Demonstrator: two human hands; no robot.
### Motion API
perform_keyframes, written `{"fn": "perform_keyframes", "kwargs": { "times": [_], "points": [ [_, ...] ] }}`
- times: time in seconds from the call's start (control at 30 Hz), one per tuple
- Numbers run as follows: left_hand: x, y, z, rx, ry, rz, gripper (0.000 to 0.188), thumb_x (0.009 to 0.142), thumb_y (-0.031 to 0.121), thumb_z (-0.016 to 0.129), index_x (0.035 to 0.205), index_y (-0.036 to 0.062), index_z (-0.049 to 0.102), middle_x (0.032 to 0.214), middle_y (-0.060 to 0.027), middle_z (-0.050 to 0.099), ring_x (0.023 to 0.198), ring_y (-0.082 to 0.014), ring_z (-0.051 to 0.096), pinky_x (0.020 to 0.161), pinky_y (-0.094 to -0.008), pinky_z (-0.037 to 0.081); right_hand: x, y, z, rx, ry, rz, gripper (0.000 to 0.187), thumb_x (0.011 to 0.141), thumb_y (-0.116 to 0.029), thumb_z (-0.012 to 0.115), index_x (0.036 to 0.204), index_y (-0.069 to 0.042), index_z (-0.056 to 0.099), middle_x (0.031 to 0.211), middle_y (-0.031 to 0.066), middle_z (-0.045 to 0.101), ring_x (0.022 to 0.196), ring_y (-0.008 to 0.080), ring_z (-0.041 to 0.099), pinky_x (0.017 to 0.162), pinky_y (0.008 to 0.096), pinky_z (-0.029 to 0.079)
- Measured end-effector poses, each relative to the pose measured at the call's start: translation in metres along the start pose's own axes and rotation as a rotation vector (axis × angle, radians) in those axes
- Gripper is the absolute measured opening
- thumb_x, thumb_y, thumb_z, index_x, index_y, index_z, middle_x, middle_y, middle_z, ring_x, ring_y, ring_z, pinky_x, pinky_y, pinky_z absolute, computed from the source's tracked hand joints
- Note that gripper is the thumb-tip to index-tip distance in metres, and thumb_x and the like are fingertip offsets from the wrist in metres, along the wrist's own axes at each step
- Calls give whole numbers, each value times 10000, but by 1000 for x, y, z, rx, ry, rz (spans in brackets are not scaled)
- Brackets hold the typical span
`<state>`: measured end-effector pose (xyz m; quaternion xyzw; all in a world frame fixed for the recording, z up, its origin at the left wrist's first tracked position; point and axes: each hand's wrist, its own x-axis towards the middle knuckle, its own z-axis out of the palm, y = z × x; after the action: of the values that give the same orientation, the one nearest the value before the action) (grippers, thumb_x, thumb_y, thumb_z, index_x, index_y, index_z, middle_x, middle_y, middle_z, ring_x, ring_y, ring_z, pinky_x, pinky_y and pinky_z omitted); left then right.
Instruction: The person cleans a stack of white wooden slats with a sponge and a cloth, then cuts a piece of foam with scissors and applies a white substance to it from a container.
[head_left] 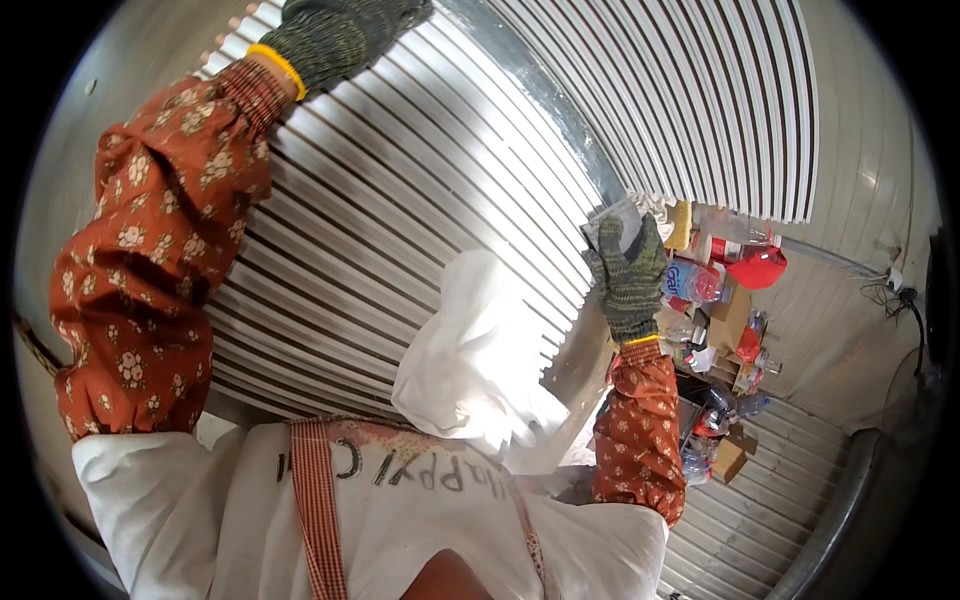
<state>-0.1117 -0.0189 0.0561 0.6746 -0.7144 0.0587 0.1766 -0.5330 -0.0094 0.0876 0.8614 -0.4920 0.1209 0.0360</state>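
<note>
A wide row of white strips [400, 190] with dark gaps lies before me. At the upper left, my left hand [345, 38], in a dark green knitted glove with a yellow cuff, stretches over the strips; the top edge of the picture cuts off part of it. My right hand [630, 280], gloved alike, is beyond the right end of the row. Its fingers are spread and reach to a greyish flat piece [617, 222], which I cannot make out well; no grip on it shows.
A second stack of strips [690, 90] stands at the far right, past a grey metal edge [545, 85]. Bottles [697, 281], a red rounded thing [757, 268] and cardboard boxes [729, 318] crowd the right side. White cloth [465, 340] bulges near my chest. Cables [900, 292] hang at the far right.
</note>
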Motion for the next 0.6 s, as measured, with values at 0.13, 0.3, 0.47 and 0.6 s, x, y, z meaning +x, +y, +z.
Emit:
{"fn": "perform_keyframes", "kwargs": {
  "times": [0.13, 0.3, 0.47, 0.6],
  "points": [
    [9, 1, 3, -16, 15, 24, 210, 843, 249, 549, 916, 85, 658, 907, -141, 607, 900, -319, 582, 796, -451, 456, 44, -48, 2, -186, 12, -528, 456, 816, -384, 656, 1219, -210, 534, 1088, 229, 527, 935, 343, 573, 691, 475, 489],
    [12, 14, -1, -37, 51, 29, 215, 845, 249, 540, 910, 81, 657, 906, -137, 604, 910, -313, 577, 800, -443, 457, 119, -148, 39, -323, 21, -475, 458, 883, -425, 540, 1304, -283, 426, 1272, 274, 395, 1083, 438, 481, 846, 534, 431],
    [4, -1, 16, -104, 123, -2, 204, 843, 250, 541, 910, 97, 660, 910, -121, 598, 905, -309, 573, 802, -444, 457, 84, -96, 21, -237, -175, -431, 524, 894, -460, 513, 1349, -214, 431, 1295, 302, 378, 1119, 442, 461, 887, 514, 414],
    [4, 1, 19, -117, 140, 29, 197, 840, 252, 542, 917, 119, 666, 917, -117, 597, 919, -308, 572, 793, -445, 456, -23, 14, -10, -264, -76, -145, 591, 847, -410, 622, 1311, -89, 445, 1112, 257, 520, 982, 383, 552, 755, 457, 483]
  ]
}}
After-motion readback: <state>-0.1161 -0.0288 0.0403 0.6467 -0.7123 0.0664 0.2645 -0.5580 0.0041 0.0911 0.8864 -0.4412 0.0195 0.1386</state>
